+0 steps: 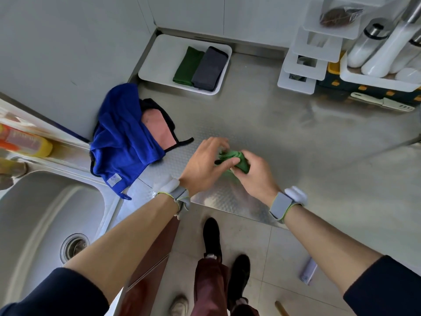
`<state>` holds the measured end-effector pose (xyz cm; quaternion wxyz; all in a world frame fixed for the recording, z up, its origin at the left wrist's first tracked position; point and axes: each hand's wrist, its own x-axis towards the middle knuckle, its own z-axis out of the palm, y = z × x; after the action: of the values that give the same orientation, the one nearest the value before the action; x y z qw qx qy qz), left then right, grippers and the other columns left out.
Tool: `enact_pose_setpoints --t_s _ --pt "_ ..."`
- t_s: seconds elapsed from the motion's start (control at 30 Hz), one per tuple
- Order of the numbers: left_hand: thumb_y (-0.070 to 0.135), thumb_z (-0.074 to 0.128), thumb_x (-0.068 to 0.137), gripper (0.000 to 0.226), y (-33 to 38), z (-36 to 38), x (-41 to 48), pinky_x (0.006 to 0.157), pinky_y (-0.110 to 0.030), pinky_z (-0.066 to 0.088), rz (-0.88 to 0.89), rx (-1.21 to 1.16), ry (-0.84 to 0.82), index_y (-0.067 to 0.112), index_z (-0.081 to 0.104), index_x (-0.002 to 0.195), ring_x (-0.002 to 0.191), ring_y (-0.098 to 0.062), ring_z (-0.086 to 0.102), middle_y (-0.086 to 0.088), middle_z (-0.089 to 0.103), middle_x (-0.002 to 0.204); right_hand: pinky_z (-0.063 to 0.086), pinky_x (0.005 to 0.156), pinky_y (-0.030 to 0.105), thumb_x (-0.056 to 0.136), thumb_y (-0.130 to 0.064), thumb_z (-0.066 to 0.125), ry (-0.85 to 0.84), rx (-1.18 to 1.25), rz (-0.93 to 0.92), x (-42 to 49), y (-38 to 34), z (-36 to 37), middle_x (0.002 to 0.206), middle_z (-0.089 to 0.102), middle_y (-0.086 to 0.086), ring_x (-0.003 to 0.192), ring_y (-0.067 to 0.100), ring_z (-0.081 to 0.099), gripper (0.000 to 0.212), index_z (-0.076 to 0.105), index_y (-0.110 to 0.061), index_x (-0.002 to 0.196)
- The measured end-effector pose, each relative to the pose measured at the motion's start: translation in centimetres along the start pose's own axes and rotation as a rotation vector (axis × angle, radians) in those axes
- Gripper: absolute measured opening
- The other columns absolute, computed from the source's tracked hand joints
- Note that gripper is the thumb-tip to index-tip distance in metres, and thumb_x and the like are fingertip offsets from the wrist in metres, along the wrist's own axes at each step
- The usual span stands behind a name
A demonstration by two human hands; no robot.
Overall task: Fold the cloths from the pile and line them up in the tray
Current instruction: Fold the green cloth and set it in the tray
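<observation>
White tray (pixel 159 53): folded dark green cloth (pixel 187 66) beside grey cloth (pixel 208 69). Left hand (pixel 202 165), right hand (pixel 255 176): fingers (pixel 216 142) gripping bunched light green cloth (pixel 232 156).

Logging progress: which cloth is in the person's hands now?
The bright green cloth, bunched between left hand and right hand. The dark green cloth and grey cloth lie folded in the white plastic tray; the blue towel and pink cloth sit piled.

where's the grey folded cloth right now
In the head view, the grey cloth lies folded at the right end of the white tray at the back of the steel counter, right beside the dark green cloth on its left.
</observation>
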<state>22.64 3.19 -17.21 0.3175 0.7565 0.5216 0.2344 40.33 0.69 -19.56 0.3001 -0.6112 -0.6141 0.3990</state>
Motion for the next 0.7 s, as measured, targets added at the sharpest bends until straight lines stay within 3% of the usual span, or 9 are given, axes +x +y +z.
enact_pose_setpoints --t_s 0.1,0.2,0.33,0.43,0.5,0.57,0.63,0.7 --pt "0.042 0.085 0.072 0.082 -0.3 -0.2 0.5 0.111 -0.038 0.045 -0.312 -0.502 -0.118 0.011 0.045 0.136 0.124 -0.019 0.059 -0.006 0.062 0.131 0.053 0.08 0.021 0.079 -0.014 0.076 -0.008 0.454 0.105 1.1 -0.7 -0.5 0.099 0.077 -0.011 0.096 0.004 0.072 0.026 0.071 -0.032 0.098" --pt "0.017 0.089 0.074 0.065 -1.3 -0.4 0.7 0.106 -0.047 0.051 -0.373 -0.636 -0.261 0.003 0.057 0.13 0.115 -0.022 0.068 -0.011 0.071 0.122 0.057 0.086 0.03 0.076 -0.012 0.077 0.001 0.736 0.174 2.5 -1.1 -0.4 0.108 0.077 0.0 0.104 0.018 0.073 0.03 0.077 -0.029 0.101" --pt "0.015 0.081 0.084 0.043 -2.0 -0.4 0.8 0.097 -0.05 0.056 -0.404 -0.663 -0.225 0.001 0.065 0.121 0.106 -0.027 0.072 -0.012 0.074 0.114 0.059 0.084 0.042 0.073 -0.004 0.077 -0.003 0.969 0.284 4.6 -1.7 -0.2 0.105 0.076 0.014 0.101 0.03 0.072 0.03 0.076 -0.013 0.101" --pt "0.025 0.077 0.088 0.034 -2.8 -0.8 1.6 0.09 -0.046 0.059 -0.403 -0.631 -0.169 0.001 0.067 0.111 0.097 -0.026 0.073 -0.01 0.075 0.105 0.057 0.08 0.041 0.064 -0.014 0.09 0.039 0.954 0.31 6.8 -2.9 -0.4 0.092 0.075 0.009 0.089 0.026 0.072 0.036 0.073 -0.011 0.095" --pt "0.031 0.076 0.089 0.032 -3.5 -1.1 2.1 0.071 -0.038 0.061 -0.39 -0.593 -0.162 0.002 0.065 0.099 0.082 -0.019 0.073 -0.002 0.074 0.089 0.055 0.083 0.044 0.058 -0.019 0.095 0.102 0.807 0.312 8.5 -3.3 -0.7 0.086 0.073 0.007 0.085 0.024 0.068 0.039 0.072 -0.012 0.09" --pt "0.034 0.076 0.088 0.031 -4.0 -1.4 2.6 0.058 -0.028 0.058 -0.397 -0.62 -0.156 0.006 0.064 0.09 0.07 -0.015 0.073 0.004 0.072 0.077 0.053 0.09 0.049 0.065 -0.016 0.091 0.097 0.699 0.307 10.3 -3.5 -0.8 0.088 0.072 0.011 0.086 0.026 0.067 0.031 0.072 -0.011 0.088" --pt "0.043 0.077 0.082 0.038 -5.0 -2.0 3.4 0.057 -0.035 0.062 -0.427 -0.679 -0.129 0.008 0.063 0.086 0.069 -0.025 0.075 0.0 0.074 0.075 0.052 0.094 0.053 0.071 -0.015 0.088 0.06 0.65 0.299 12.3 -3.7 -0.7 0.092 0.073 0.018 0.089 0.029 0.067 0.024 0.073 -0.01 0.088" --pt "0.05 0.079 0.073 0.052 -5.7 -2.7 4.4 0.062 -0.046 0.063 -0.455 -0.712 -0.09 0.003 0.061 0.086 0.069 -0.034 0.075 -0.009 0.076 0.077 0.053 0.089 0.05 0.073 -0.018 0.087 0.03 0.586 0.282 14.3 -4.2 -0.7 0.097 0.073 0.023 0.089 0.03 0.068 0.023 0.072 -0.011 0.089"
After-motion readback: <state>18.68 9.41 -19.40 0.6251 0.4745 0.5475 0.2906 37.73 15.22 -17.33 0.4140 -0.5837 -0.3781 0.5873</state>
